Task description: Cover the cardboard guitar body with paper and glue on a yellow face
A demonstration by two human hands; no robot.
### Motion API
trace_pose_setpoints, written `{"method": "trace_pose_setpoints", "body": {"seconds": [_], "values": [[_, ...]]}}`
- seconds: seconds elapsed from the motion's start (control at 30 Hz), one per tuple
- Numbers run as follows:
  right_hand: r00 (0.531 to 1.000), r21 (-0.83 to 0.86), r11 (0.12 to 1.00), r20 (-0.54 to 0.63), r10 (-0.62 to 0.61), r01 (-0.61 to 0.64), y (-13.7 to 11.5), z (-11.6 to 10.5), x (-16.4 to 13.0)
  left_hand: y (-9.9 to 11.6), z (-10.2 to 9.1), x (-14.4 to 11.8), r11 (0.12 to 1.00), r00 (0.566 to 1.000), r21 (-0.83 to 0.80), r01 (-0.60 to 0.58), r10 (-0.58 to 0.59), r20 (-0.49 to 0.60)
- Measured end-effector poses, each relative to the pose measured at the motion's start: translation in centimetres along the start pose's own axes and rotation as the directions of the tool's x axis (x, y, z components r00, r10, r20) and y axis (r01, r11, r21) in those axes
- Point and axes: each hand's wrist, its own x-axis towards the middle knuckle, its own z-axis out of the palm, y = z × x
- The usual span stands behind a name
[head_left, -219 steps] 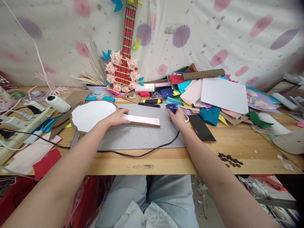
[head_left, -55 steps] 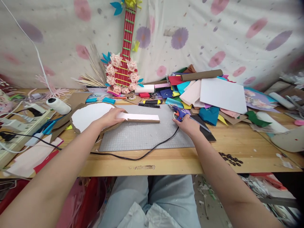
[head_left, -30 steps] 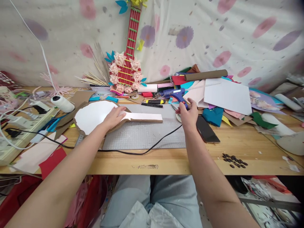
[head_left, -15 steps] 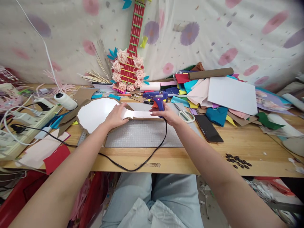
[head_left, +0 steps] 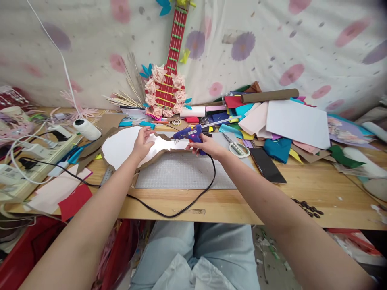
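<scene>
On the cutting mat (head_left: 184,175) lies a guitar-shaped cutout (head_left: 116,145), white on top with a brown cardboard border. My left hand (head_left: 143,145) rests on its white face near where the body narrows, fingers apart and holding nothing. A blue hot glue gun (head_left: 190,132) is gripped in my right hand (head_left: 205,146) over the cutout's neck. Its nozzle points left, and a clear glue stick (head_left: 225,121) sticks out behind. From the gun, a black cord (head_left: 193,203) loops over the table's front edge. Part of the neck is hidden under my right hand.
A red paper guitar with pink flowers (head_left: 166,88) leans at the back. Scissors (head_left: 237,148) and a phone (head_left: 267,165) lie to the right, before coloured paper sheets (head_left: 296,123). At left are a power strip (head_left: 45,161) and a thread spool (head_left: 86,129). Black beads (head_left: 308,208) lie front right.
The glue gun has tilted, its nozzle dropping left toward the neck's upper edge. My left hand has lifted its fingers and shifted slightly left on the cutout.
</scene>
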Motion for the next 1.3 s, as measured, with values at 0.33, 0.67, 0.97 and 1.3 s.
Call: {"method": "trace_pose_setpoints", "body": {"seconds": [0.33,0.67,0.97,1.3], "values": [[0.99,-0.232,0.963,-0.002,0.144,-0.14,-0.9,0.4,1.0,1.8,0.6,-1.1,0.995,0.997,0.081,-0.067,0.064,0.036],[0.991,-0.255,0.959,0.028,0.133,-0.121,-0.8,0.9,1.8,2.9,0.6,-1.6,0.967,0.995,0.242,-0.076,0.057,0.086],[0.988,-0.282,0.95,0.032,0.15,-0.135,-0.9,0.3,1.2,3.1,0.7,-1.6,0.969,0.995,0.233,-0.076,0.057,0.084],[0.984,-0.221,0.965,0.071,0.161,-0.142,-0.5,0.4,1.2,3.2,0.7,-1.5,0.967,0.995,0.248,-0.064,0.043,0.09]]}}
